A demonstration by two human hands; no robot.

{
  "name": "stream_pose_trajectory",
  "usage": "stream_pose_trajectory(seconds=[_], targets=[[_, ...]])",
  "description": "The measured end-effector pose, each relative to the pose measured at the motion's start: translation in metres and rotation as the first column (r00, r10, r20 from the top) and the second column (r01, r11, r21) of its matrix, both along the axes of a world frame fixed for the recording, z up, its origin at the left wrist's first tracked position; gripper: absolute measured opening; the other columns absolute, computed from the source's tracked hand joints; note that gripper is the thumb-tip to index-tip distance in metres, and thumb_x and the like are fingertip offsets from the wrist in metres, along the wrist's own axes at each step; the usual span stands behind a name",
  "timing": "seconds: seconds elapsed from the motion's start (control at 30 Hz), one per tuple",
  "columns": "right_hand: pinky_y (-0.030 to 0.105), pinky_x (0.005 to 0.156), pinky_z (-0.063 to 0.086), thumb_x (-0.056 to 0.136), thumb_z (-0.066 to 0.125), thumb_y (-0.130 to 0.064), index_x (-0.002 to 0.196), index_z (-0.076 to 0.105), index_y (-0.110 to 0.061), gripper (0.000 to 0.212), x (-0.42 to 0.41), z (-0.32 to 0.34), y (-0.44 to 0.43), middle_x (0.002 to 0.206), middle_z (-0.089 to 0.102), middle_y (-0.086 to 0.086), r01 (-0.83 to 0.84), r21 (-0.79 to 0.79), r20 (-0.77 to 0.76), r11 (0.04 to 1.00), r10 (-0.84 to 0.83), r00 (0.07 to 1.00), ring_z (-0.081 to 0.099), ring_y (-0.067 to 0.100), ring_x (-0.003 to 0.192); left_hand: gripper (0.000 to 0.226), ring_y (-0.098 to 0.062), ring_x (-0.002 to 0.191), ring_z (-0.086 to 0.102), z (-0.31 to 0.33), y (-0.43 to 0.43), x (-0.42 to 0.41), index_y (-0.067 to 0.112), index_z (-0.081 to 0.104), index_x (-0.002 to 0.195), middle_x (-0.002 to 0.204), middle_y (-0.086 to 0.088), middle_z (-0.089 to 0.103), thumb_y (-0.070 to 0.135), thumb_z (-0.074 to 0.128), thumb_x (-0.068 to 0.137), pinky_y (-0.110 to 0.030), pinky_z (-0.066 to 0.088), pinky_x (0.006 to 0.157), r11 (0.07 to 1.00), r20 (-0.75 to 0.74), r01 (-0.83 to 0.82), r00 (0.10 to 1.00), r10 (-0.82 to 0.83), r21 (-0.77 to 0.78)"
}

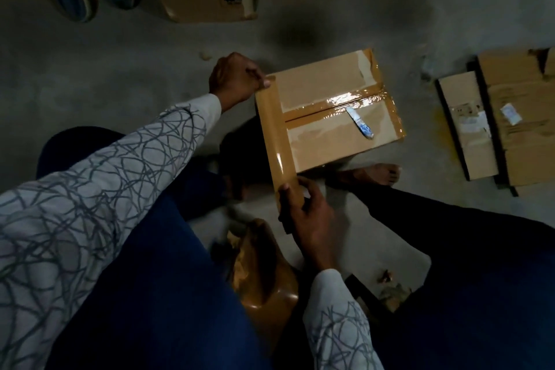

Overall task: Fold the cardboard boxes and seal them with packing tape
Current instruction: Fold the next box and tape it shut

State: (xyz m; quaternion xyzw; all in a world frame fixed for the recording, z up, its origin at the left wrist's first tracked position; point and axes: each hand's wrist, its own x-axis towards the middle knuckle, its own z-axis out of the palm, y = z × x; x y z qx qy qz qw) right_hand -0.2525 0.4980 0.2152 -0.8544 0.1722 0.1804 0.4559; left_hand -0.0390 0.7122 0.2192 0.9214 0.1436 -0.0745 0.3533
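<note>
Nearest, the right hand curls round the near end of the tape. What it holds looks like the roll, though that part is too dark to be sure. From there the strip runs far along the left edge of the box, which sits on the floor just beyond the knees with its centre seam already taped. At the far left corner the left hand pinches the tape's other end against the box.

The strip seems stretched rather than pressed down. If the right hand pulls sideways, it could drift off the edge or wrinkle. A hard pull could slip the far pinch, or drag the light box. Slack could let the tape fold onto itself.
</note>
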Motion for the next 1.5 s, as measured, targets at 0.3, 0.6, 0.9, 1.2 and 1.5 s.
stream_pose_trajectory(seconds=[0.3, 0.6, 0.9, 1.2, 1.5], targets=[[0.042, 0.063, 0.059, 0.090, 0.045, -0.065, 0.113, 0.060, -0.040, 0.037, 0.048, -0.004, 0.010, 0.062, 0.069, -0.011, 0.011, -0.094, -0.012, 0.995, -0.012, 1.000, 0.069, 0.011, 0.060, 0.017, -0.017, 0.090, 0.070, -0.031, 0.007, 0.018, 0.027, 0.079, 0.085, 0.093, 0.005, 0.076, 0.042, 0.079, 0.077, -0.035, 0.058, 0.082, 0.991, -0.015, -0.134, 0.991, 0.134, -0.012], [0.041, 0.073, 0.058, 0.083, 0.040, -0.070, 0.115, 0.058, -0.035, 0.051, 0.068, -0.013, 0.014, 0.078, 0.073, 0.004, -0.040, -0.201, -0.067, 0.979, 0.027, 0.997, 0.071, 0.022, 0.076, 0.023, -0.018, 0.088, 0.070, -0.040, 0.003, 0.029, 0.024, 0.079, 0.089, 0.095, 0.003, 0.076, 0.044, 0.072, 0.081, -0.034, 0.059, 0.081, 0.975, -0.093, -0.222, 0.971, 0.221, -0.004], [0.039, 0.080, 0.057, 0.081, 0.041, -0.070, 0.119, 0.060, -0.030, 0.058, 0.068, -0.014, 0.018, 0.087, 0.075, 0.004, -0.044, -0.266, -0.067, 0.963, 0.027, 0.997, 0.070, 0.022, 0.091, 0.017, -0.025, 0.101, 0.064, -0.041, 0.000, 0.022, 0.025, 0.073, 0.097, 0.106, -0.002, 0.070, 0.030, 0.069, 0.081, -0.035, 0.053, 0.080, 0.960, 0.083, -0.081, 0.995, 0.061, 0.268], [0.037, 0.082, 0.054, 0.086, 0.048, -0.065, 0.121, 0.062, -0.029, 0.052, 0.070, -0.007, 0.019, 0.100, 0.074, 0.002, -0.056, -0.284, -0.100, 0.957, 0.029, 0.995, 0.068, 0.026, 0.096, 0.042, -0.033, 0.109, 0.059, -0.049, -0.006, 0.023, 0.027, 0.075, 0.092, 0.106, -0.008, 0.070, 0.050, 0.043, 0.081, -0.044, 0.049, 0.095, 0.974, -0.137, 0.075, 0.990, -0.046, 0.215], [0.039, 0.071, 0.059, 0.078, 0.035, -0.080, 0.114, 0.055, -0.034, 0.061, 0.058, -0.008, 0.022, 0.073, 0.073, 0.003, -0.035, -0.297, -0.111, 0.954, 0.002, 0.994, 0.071, 0.023, 0.067, 0.041, -0.009, 0.079, 0.068, -0.068, 0.009, 0.018, 0.026, 0.074, 0.066, 0.068, 0.007, 0.070, 0.063, 0.062, 0.081, -0.022, 0.047, 0.072, 0.986, -0.148, -0.124, 0.983, 0.107, -0.109]])
